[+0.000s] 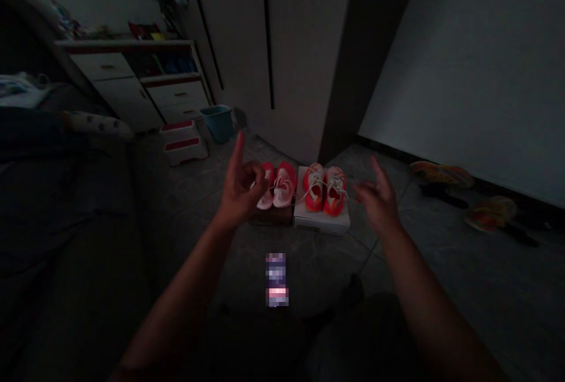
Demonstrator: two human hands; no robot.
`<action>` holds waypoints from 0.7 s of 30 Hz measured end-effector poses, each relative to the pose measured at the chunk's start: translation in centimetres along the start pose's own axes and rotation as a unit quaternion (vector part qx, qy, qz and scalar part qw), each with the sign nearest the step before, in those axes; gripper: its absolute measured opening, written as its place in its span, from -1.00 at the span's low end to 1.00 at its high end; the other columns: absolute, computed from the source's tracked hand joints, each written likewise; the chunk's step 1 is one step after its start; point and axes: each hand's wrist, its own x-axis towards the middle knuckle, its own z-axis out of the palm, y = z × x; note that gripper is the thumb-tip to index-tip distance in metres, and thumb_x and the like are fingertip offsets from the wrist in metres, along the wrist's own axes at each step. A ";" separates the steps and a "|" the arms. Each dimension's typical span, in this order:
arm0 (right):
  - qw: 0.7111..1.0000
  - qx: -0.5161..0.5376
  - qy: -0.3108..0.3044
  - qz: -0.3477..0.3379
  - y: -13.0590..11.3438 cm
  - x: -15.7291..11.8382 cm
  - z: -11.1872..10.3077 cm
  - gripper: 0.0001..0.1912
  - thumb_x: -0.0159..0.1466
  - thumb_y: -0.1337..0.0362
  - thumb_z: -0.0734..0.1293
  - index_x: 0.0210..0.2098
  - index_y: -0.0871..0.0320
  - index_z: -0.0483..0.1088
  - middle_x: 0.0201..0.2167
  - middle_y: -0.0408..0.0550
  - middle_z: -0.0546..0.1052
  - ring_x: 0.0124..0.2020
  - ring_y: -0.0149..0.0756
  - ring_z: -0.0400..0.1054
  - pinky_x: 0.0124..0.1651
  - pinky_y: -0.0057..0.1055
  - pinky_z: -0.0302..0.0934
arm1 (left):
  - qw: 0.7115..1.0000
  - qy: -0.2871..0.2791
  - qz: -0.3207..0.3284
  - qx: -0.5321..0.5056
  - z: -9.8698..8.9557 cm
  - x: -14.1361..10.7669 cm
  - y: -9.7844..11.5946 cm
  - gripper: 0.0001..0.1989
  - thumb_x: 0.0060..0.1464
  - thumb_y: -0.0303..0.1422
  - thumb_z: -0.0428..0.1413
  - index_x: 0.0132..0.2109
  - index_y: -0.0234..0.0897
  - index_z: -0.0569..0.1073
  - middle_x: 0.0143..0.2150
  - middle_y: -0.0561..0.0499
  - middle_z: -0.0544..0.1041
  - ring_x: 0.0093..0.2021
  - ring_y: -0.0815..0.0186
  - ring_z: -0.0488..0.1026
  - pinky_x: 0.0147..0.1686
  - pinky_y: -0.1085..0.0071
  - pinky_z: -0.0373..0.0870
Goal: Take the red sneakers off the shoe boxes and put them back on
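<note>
My left hand (243, 186) is raised with the index finger pointing up and the other fingers curled toward the thumb; nothing shows in it. It partly covers a pair of pink and red lace-up shoes (283, 186) on a brown box (278, 216). On the right, my right hand (378, 199) has its index finger up too, with the others bent in and no object visible. Between the hands, orange-red and cream sneakers (335, 192) rest on a white shoebox (322, 223). Their pale laces hang loose, one end trailing toward my right hand.
A lit phone-like screen (276, 280), pixelated, is low in the middle. Beyond my left hand are a teal bin (218, 123) and a red-and-white step stool (185, 143). More footwear (489, 212) lies by the right wall. A tall wardrobe (300, 58) stands behind. The room is dim.
</note>
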 end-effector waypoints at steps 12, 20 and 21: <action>0.998 -0.054 -0.029 -0.005 2.6 12.3 3.7 0.15 0.36 0.17 0.47 0.78 -0.02 -0.13 -0.34 -0.27 0.60 -0.58 -0.41 0.07 -0.51 -0.46 0.15 | 0.999 -0.011 -0.006 0.048 2.0 7.8 -8.5 0.20 0.27 -0.19 0.47 0.77 -0.02 -0.07 -0.19 0.07 0.60 -0.44 0.42 0.45 -0.29 0.43 0.53; 0.996 -0.050 0.025 -0.064 1.6 10.3 2.9 -0.07 0.38 0.07 0.53 0.64 0.01 0.19 -0.32 -0.19 0.59 -0.50 -0.33 0.28 -0.43 -0.39 0.27 | 0.997 -0.002 -0.039 0.072 0.5 7.0 -9.6 0.14 0.25 -0.21 0.48 0.75 -0.02 0.03 -0.07 -0.01 0.66 -0.36 0.37 0.48 -0.23 0.40 0.51; 0.996 -0.048 0.043 -0.067 1.2 8.8 2.9 -0.17 0.38 0.03 0.54 0.55 0.02 0.30 -0.36 -0.21 0.56 -0.49 -0.31 0.30 -0.41 -0.37 0.29 | 0.992 -0.013 -0.048 0.120 0.6 6.8 -9.7 0.07 0.28 -0.22 0.44 0.74 -0.06 0.07 -0.06 -0.02 0.66 -0.32 0.34 0.51 -0.18 0.37 0.53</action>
